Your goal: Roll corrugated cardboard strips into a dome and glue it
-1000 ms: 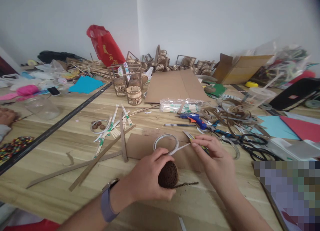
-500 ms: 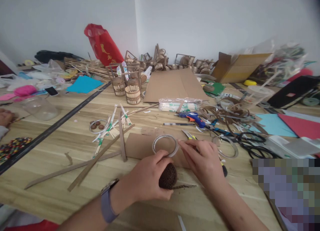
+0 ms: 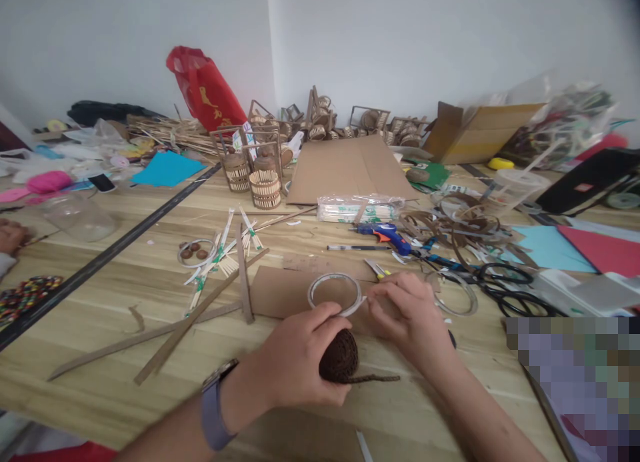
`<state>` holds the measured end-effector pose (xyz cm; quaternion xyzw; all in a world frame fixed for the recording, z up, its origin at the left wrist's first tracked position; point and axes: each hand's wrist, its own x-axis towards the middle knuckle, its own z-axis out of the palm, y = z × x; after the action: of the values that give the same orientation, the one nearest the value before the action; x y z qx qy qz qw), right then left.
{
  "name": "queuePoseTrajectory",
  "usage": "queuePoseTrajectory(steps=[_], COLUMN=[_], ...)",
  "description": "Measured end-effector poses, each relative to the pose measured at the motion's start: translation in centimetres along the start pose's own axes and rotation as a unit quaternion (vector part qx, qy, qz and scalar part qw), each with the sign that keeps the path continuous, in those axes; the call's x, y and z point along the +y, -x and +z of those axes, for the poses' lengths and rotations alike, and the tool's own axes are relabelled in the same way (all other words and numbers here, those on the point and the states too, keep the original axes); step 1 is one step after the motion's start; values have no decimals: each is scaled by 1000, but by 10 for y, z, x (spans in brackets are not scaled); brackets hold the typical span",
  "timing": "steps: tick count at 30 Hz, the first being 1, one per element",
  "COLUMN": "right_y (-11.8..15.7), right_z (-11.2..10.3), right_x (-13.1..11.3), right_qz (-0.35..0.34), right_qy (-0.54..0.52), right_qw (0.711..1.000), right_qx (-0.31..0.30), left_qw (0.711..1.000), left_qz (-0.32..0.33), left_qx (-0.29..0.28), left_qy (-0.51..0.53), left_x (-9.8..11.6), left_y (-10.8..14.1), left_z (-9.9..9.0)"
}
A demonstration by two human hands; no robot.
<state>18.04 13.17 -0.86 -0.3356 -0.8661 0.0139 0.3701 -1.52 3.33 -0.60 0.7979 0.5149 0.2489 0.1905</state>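
Note:
My left hand (image 3: 300,355) is closed round a dark brown coil of braided cord (image 3: 339,357), whose loose tail sticks out to the right. The same hand's thumb and forefinger hold the lower edge of a thin roll of tape (image 3: 311,290), tilted up above the coil. Just right of the roll, my right hand (image 3: 407,315) is pinched at the tape's pale free end (image 3: 364,301). Beneath both lies a piece of brown cardboard (image 3: 277,292). A yellow-handled cutting tool (image 3: 377,270) lies partly hidden behind my right hand.
A blue glue gun (image 3: 385,235), a pen (image 3: 357,248) and black-handled scissors (image 3: 505,275) lie beyond my right hand. Brown strips (image 3: 200,315) and white sticks (image 3: 230,265) lie to the left. Small slatted buckets (image 3: 265,190) stand farther back. Another person's hand (image 3: 13,235) rests at the far left.
The tape roll and coil have shifted slightly right and turned a little. My right hand has moved slightly right, with a short tape end now showing between it and the roll.

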Motion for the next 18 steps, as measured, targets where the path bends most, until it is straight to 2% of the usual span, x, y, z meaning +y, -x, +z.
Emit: queuePoseTrajectory(steps=[5, 13, 15, 18], right_y=[-4, -8, -8, -5], right_z=[-2, -3, -4, -8], right_x=[1, -1, 7, 27], right_qz=[65, 93, 115, 182], right_qy=[-95, -146, -148, -130], right_qw=[993, 985, 982, 970], right_qx=[-10, 1, 25, 97], left_qw=[999, 999, 999, 998], left_qz=[21, 18, 15, -6], left_qx=[29, 28, 33, 60], left_qy=[11, 20, 22, 19], left_x=[3, 4, 3, 1], left_y=[1, -1, -1, -2], left_z=[-2, -1, -3, -8])
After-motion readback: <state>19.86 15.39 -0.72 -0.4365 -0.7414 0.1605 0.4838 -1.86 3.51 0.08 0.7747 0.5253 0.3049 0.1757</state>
